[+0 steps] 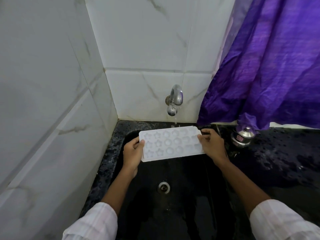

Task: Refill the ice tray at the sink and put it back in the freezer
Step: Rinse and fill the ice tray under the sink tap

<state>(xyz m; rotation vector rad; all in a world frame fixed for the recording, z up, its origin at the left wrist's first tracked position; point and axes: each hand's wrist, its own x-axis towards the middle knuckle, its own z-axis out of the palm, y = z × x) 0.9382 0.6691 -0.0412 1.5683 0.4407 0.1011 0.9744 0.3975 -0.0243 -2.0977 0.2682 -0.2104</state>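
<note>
White ice tray point(171, 144) is held roughly level over the black sink point(187, 213), its far edge below the tap point(175, 98). L hand point(132, 153) grips the tray's left short end: thumb on top of the rim, the other fingers go under the tray & are hidden. R hand point(212, 144) grips the right short end, thumb on the rim, fingers curled round the far right corner. Tray has 3 rows of moulds: stars at the left, round ones mid, shapes at the right end too washed out to name. Can't tell if any cell holds water; white plastic & glare hide it.

Thin water trickle point(175, 120) drops from the tap's spout toward the tray's far edge. Whether it lands in the tray or just behind it can't be made out. Tap is chrome, fixed to the marble-look tile wall point(147, 40).

Below the tray, the drain point(163, 187) shows between the two forearms. Sink floor is dark & glossy, and its near part runs off the bottom of the frame. Speckled black counter point(285, 153) lies to the right. On it, near the R hand, sits a small steel pot point(242, 137) w/ lid & a red label, text too small to read. Purple curtain point(268, 66) hangs just over the pot's lid, and is cut off at top & right. Pale sleeves point(93, 222) show at the bottom corners, both cut off.
</note>
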